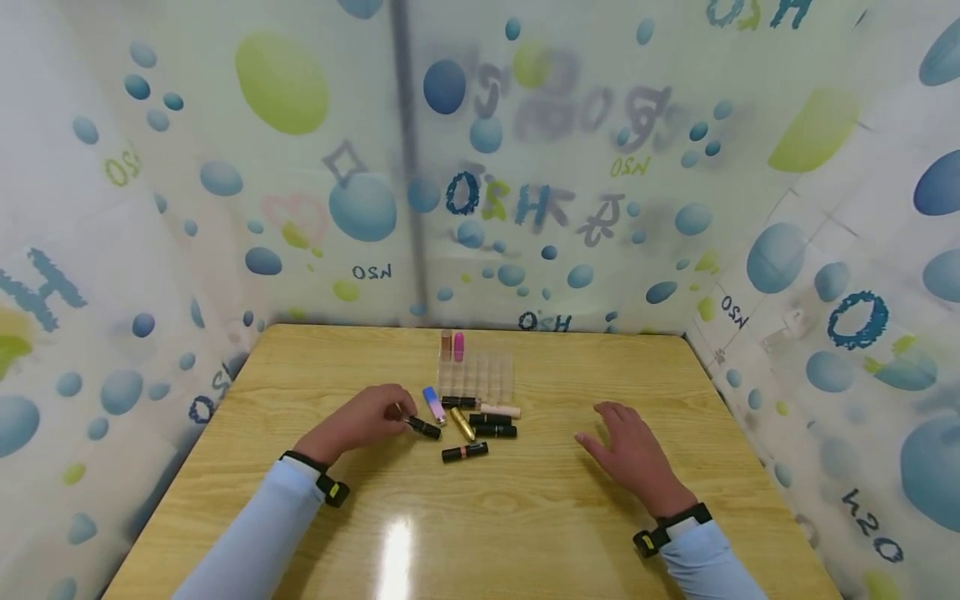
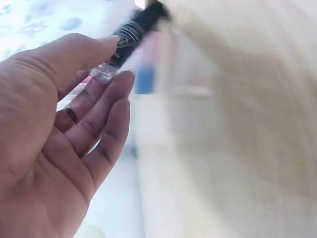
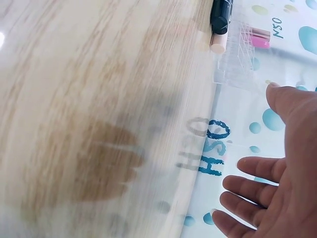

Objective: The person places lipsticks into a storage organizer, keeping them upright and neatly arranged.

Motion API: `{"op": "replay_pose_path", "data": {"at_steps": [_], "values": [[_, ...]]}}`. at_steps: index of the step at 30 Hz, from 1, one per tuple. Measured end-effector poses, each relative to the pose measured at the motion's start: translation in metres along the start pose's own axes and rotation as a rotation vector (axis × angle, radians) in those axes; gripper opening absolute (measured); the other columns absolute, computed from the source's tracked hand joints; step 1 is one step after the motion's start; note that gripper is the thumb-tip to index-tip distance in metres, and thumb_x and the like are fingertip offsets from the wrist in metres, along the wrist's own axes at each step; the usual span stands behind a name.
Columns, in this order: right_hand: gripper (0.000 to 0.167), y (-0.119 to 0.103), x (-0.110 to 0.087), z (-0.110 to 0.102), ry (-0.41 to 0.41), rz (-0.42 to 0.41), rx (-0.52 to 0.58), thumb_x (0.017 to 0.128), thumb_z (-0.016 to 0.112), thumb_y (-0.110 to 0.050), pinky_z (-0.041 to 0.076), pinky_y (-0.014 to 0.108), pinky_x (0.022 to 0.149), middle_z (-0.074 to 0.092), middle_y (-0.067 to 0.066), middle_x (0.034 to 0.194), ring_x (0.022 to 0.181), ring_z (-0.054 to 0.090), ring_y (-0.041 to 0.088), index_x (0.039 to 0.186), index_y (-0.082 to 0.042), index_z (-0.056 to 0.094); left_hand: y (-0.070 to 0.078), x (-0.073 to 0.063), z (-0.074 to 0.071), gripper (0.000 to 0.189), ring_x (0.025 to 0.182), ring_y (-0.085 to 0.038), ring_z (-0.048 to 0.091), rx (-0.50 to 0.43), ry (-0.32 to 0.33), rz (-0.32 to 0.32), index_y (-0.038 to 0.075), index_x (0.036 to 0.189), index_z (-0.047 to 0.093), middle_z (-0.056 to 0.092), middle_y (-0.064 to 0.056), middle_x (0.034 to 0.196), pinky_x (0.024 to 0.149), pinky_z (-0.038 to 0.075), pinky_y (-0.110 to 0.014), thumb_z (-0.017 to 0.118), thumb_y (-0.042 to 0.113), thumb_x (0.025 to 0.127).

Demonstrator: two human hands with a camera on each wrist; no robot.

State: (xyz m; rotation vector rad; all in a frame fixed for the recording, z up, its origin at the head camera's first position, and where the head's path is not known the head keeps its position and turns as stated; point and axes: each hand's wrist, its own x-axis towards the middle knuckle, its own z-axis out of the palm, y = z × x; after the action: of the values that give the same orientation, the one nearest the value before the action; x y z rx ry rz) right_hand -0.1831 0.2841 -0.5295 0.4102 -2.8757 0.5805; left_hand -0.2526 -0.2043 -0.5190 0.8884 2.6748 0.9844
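My left hand [image 1: 377,414] pinches a black lipstick tube with a clear end [image 2: 130,39] between thumb and fingers, the tube tilted. Close by lie a blue-and-pink lipstick [image 1: 433,404], a gold lipstick [image 1: 462,423] and several black lipsticks [image 1: 465,452]. A pale pink tube [image 1: 500,411] rests along the front of a clear compartment organizer [image 1: 487,375]. In the organizer's far left compartments sit a rose-brown lipstick [image 1: 446,345] and a bright pink one [image 1: 459,347]. Right of the group, my right hand [image 1: 628,450] is over the table, fingers spread and holding nothing.
The wooden table [image 1: 510,533] carries everything. Behind it and at both sides hangs a patterned curtain [image 1: 360,108] with blue and green spots, close to the table's far edge. Light glares on the wood near the front.
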Motion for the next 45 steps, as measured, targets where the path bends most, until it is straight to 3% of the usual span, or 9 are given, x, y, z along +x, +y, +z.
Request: {"op": "replay_pose_path", "data": {"at_steps": [2,5,9,16,20,24,34,39,45], "values": [[0.065,0.0,0.0,0.0,0.004,0.002,0.003,0.106,0.076,-0.042,0.045,0.07,0.115,0.061,0.03,0.149,0.141,0.056,0.051,0.146,0.008,0.06,0.008,0.004,-0.008,0.016,0.096,-0.013,0.071,-0.065,0.012,0.011,0.013,0.113,0.076,0.072,0.004,0.108,0.081,0.063,-0.035,0.081,0.005,0.101],[0.065,0.0,-0.001,0.0,0.01,0.006,0.004,0.106,0.077,-0.041,0.046,0.07,0.114,0.061,0.03,0.148,0.14,0.056,0.052,0.145,0.009,0.06,0.022,0.016,-0.019,0.016,0.095,-0.015,0.073,-0.069,0.034,0.038,0.009,0.115,0.075,0.072,0.002,0.108,0.083,0.063,-0.038,0.081,0.005,0.101],[0.065,0.0,-0.002,0.0,0.006,0.015,-0.004,0.106,0.076,-0.042,0.046,0.069,0.114,0.061,0.03,0.148,0.139,0.057,0.051,0.144,0.008,0.061,0.041,0.04,-0.029,0.019,0.099,-0.017,0.074,0.027,0.068,0.051,0.009,0.118,0.076,0.074,0.003,0.109,0.089,0.064,-0.043,0.083,0.011,0.101],[0.063,-0.001,-0.004,-0.001,0.011,0.019,0.001,0.106,0.077,-0.04,0.047,0.069,0.113,0.062,0.029,0.146,0.138,0.058,0.05,0.144,0.008,0.061,0.063,0.097,-0.039,0.018,0.107,-0.021,0.073,0.162,0.145,0.121,0.014,0.121,0.075,0.072,0.001,0.116,0.096,0.062,-0.046,0.081,0.019,0.105],[0.063,-0.002,-0.005,-0.001,0.016,0.012,0.009,0.105,0.078,-0.04,0.048,0.069,0.113,0.063,0.029,0.145,0.137,0.058,0.05,0.143,0.008,0.062,0.071,0.123,-0.044,0.02,0.11,-0.024,0.073,0.248,0.154,0.146,0.012,0.124,0.073,0.07,-0.002,0.118,0.096,0.061,-0.044,0.079,0.015,0.105],[0.064,-0.001,-0.006,-0.001,0.013,0.01,-0.001,0.105,0.078,-0.041,0.048,0.068,0.113,0.062,0.029,0.146,0.137,0.058,0.05,0.143,0.008,0.062,0.074,0.141,-0.046,0.021,0.112,-0.025,0.072,0.309,0.13,0.117,0.011,0.126,0.072,0.07,-0.004,0.122,0.096,0.061,-0.042,0.078,0.013,0.106],[0.064,-0.002,-0.006,-0.002,0.001,0.02,-0.012,0.106,0.077,-0.042,0.048,0.068,0.113,0.062,0.028,0.146,0.137,0.058,0.048,0.144,0.007,0.061,0.064,0.165,-0.041,0.017,0.107,-0.021,0.069,0.357,0.046,0.047,0.014,0.126,0.073,0.068,-0.002,0.119,0.094,0.061,-0.041,0.073,0.011,0.109],[0.063,-0.006,-0.007,-0.003,-0.001,0.013,-0.01,0.106,0.077,-0.041,0.048,0.068,0.113,0.062,0.028,0.145,0.137,0.058,0.049,0.143,0.008,0.062,0.061,0.171,-0.035,0.019,0.11,-0.022,0.07,0.417,-0.004,0.033,0.014,0.127,0.074,0.07,-0.002,0.122,0.098,0.06,-0.041,0.074,0.013,0.108],[0.063,-0.007,-0.005,-0.002,-0.004,0.002,-0.005,0.106,0.077,-0.041,0.048,0.068,0.113,0.062,0.027,0.146,0.137,0.058,0.048,0.143,0.007,0.062,0.061,0.172,-0.028,0.023,0.114,-0.024,0.072,0.511,-0.015,0.044,0.013,0.129,0.076,0.073,-0.004,0.128,0.1,0.06,-0.043,0.077,0.015,0.107]]}}
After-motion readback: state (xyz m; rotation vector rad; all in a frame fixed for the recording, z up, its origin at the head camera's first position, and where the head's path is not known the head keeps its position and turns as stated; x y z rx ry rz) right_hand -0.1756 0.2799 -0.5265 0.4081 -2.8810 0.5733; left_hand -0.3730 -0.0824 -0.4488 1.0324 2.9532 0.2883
